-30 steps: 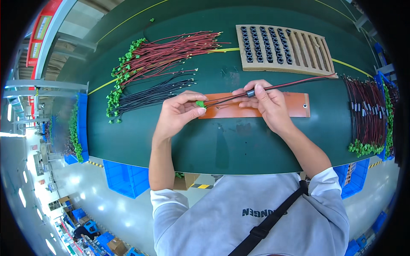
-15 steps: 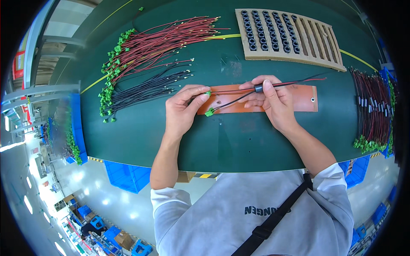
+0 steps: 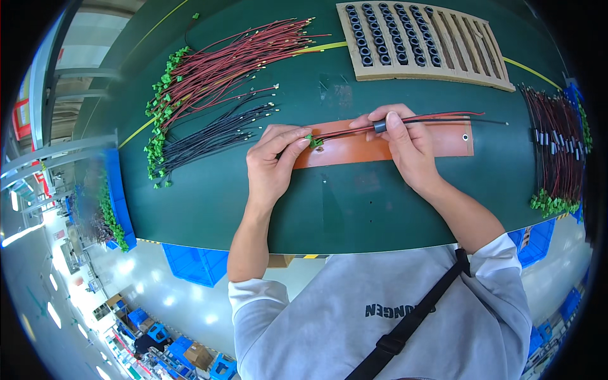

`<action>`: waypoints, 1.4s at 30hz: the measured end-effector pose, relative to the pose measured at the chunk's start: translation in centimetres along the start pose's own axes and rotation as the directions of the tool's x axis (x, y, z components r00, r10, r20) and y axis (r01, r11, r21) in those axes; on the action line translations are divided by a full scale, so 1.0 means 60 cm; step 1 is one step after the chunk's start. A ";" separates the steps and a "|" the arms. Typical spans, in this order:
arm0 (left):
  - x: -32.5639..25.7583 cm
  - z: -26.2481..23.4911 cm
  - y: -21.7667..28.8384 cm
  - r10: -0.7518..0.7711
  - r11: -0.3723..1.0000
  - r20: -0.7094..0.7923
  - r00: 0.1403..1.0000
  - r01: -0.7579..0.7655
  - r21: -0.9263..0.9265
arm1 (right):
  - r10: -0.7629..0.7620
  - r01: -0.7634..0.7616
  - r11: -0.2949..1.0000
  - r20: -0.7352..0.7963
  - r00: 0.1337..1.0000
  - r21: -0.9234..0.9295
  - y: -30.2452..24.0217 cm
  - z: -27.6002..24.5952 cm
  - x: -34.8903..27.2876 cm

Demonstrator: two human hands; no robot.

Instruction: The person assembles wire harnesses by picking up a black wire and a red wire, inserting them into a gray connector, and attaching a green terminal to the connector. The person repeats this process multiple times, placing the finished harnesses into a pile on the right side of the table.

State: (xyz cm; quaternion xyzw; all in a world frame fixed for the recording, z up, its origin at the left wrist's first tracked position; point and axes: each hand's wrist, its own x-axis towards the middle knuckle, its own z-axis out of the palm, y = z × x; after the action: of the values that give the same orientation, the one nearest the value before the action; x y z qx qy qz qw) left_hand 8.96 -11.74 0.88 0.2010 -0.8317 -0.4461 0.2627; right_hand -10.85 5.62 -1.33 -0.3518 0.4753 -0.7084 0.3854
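Note:
Between the fingertips of my left hand [image 3: 277,161] are pinched the green connectors [image 3: 313,141] at the ends of a red and a black wire. My right hand [image 3: 406,147] is closed around a short black cylinder, like a ferrite core [image 3: 380,126], with thumb and fingers on it. Both wires [image 3: 345,133] run through this core, and their free ends [image 3: 453,118] stick out to the right past my hand. Under the hands lies an orange-brown strip [image 3: 354,154] with a small hole near its right end.
Bundles of red wires [image 3: 247,50] and black wires [image 3: 218,133] with green connectors lie at the left. A cardboard tray [image 3: 456,69], partly filled with black cores, stands at the back right. Wires with cores [image 3: 557,142] are piled at the far right. Blue bins [image 3: 196,263] sit below the table edge.
The black wire's connector, hanging loose below the red one before, is now together with it at my left fingertips. The two wires lie closer together, and the black end reaches further right.

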 end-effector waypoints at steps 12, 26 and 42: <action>-0.001 0.004 0.017 -0.045 0.998 -0.019 0.999 0.046 0.031 | 0.235 -0.242 0.884 0.068 0.970 0.400 -0.025 0.009 0.006; 0.005 0.002 0.023 -0.037 0.999 0.014 0.999 0.037 0.035 | 0.163 -0.180 0.963 0.098 0.982 0.203 -0.023 0.005 0.011; 0.008 -0.014 0.003 -0.072 0.964 0.040 0.997 0.080 -0.255 | 0.287 -0.326 0.846 0.155 0.945 0.423 -0.040 0.030 -0.002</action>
State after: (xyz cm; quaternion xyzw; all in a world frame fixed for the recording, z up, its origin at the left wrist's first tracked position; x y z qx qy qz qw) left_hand 9.08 -12.45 1.51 0.1902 -0.7625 -0.5627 0.2566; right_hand -9.73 5.61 1.47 -0.2046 0.3347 -0.7111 0.5835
